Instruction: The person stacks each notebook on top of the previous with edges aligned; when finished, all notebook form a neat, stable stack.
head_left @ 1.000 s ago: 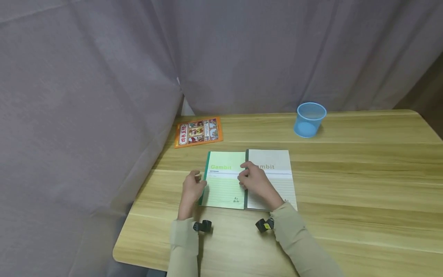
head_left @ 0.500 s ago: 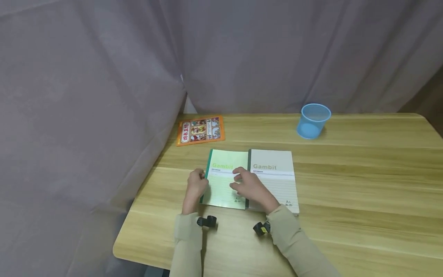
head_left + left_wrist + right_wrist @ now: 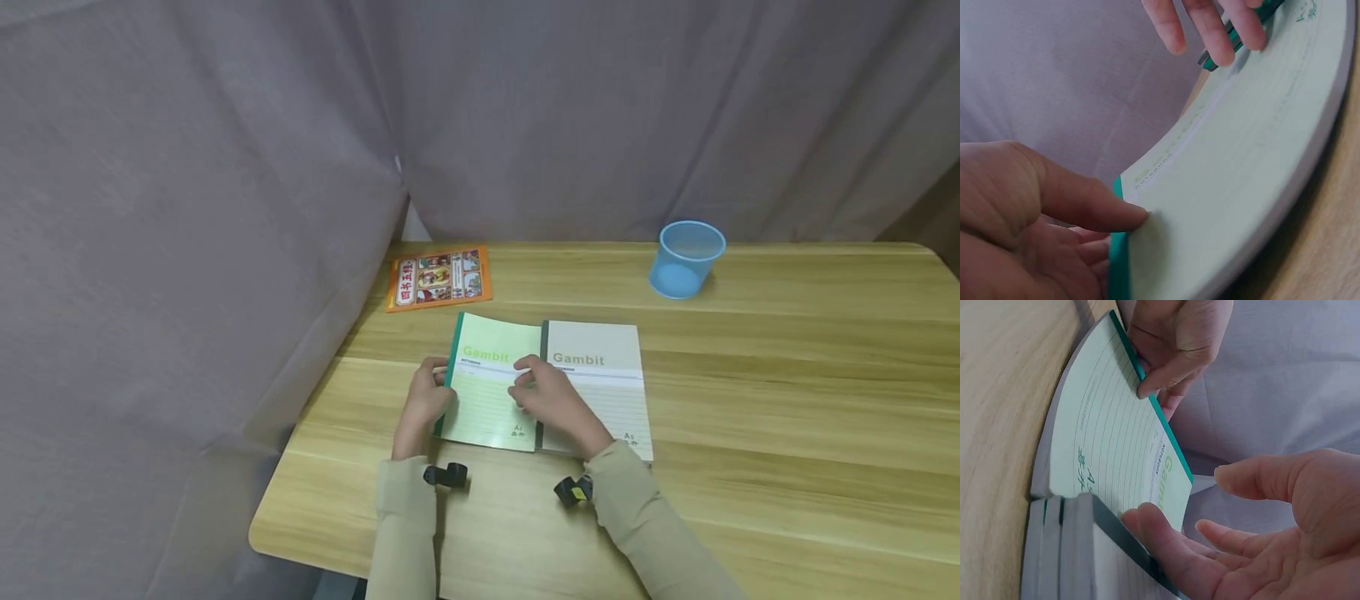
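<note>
My left hand (image 3: 426, 403) pinches the green-spined edge of a pale green notebook (image 3: 487, 408), thumb on the cover and fingers underneath. In the left wrist view that notebook (image 3: 1229, 162) bows upward at the held edge, while its far side stays low. Over its right edge hovers my right hand (image 3: 553, 398), with loosely bent fingers and thumb apart, gripping nothing. Against that edge lies a white notebook (image 3: 600, 408) with a dark spine. In the right wrist view, the white notebook (image 3: 1116, 562) tops a stack of several layers.
An orange illustrated booklet (image 3: 439, 279) lies at the back left of the wooden table (image 3: 787, 400). A blue mesh bin (image 3: 684, 265) stands farther right at the back. Grey curtain (image 3: 570, 125) hangs behind and to the left.
My left hand has taken hold of the green notebook's spine edge and raised it off the table. My right hand shifted left over the cover, then slightly back right.
</note>
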A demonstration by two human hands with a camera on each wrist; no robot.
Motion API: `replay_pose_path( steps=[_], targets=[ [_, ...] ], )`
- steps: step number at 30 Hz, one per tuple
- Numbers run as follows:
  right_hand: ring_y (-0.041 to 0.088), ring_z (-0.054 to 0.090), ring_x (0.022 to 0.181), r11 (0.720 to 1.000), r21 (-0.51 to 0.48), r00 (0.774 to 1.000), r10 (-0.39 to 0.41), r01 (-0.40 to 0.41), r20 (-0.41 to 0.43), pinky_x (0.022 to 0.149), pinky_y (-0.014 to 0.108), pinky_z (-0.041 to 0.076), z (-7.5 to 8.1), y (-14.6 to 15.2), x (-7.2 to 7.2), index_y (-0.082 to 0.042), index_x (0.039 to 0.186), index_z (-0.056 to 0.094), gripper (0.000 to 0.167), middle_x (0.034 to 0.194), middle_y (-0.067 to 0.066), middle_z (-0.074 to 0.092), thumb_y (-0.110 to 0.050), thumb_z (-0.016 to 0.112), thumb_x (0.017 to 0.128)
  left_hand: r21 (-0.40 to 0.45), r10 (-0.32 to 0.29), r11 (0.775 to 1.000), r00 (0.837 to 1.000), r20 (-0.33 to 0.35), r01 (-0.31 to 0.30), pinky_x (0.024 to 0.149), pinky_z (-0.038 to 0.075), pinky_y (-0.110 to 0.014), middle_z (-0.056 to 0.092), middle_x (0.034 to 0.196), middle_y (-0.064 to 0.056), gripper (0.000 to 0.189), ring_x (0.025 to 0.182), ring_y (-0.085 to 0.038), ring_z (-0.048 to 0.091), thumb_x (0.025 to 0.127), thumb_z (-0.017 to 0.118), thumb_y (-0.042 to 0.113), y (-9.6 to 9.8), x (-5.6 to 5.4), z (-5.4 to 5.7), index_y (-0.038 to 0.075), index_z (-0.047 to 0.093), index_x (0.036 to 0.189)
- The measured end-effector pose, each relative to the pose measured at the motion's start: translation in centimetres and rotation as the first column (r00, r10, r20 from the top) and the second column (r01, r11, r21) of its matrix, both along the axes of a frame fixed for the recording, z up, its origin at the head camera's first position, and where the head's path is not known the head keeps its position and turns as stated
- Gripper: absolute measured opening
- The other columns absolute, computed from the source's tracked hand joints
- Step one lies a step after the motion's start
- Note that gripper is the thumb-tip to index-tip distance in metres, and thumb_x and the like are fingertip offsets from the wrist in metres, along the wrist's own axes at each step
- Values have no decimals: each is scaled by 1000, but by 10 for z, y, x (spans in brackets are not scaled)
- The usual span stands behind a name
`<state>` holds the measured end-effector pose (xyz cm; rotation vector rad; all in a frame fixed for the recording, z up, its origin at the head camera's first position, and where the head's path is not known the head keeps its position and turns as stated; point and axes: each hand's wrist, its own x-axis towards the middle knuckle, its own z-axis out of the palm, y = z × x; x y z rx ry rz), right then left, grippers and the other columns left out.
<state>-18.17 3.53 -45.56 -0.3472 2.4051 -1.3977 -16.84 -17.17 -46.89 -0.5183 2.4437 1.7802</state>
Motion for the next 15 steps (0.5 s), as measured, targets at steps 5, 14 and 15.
replay_pose_path(
  steps=[5,14,15],
  targets=[
    [20,68,77,999,7,998,-50,51,-46,72,35,54,3,3,-2,5,135,53,45,111,18,68,-11,60,94,42,47,998,998,-46,-45,66,45,-28,67,104,-20,63,84,-25,61,74,50,-23,-1,3,2,-7,53,135],
    [31,65,98,993,-28,988,-119,116,-95,83,43,53,5,10,-5,6,133,54,44,115,19,65,-7,59,92,89,101,991,993,-58,-96,69,46,-28,69,103,-21,60,86,-25,63,78,51,-21,-5,7,9,-7,51,136],
    [33,65,101,992,-30,987,-128,125,-95,85,45,53,5,11,-6,7,134,53,44,116,20,64,-6,59,92,94,102,991,993,-67,-96,69,46,-28,69,102,-21,59,85,-25,63,78,51,-21,-5,8,11,-7,51,136]
  ],
)
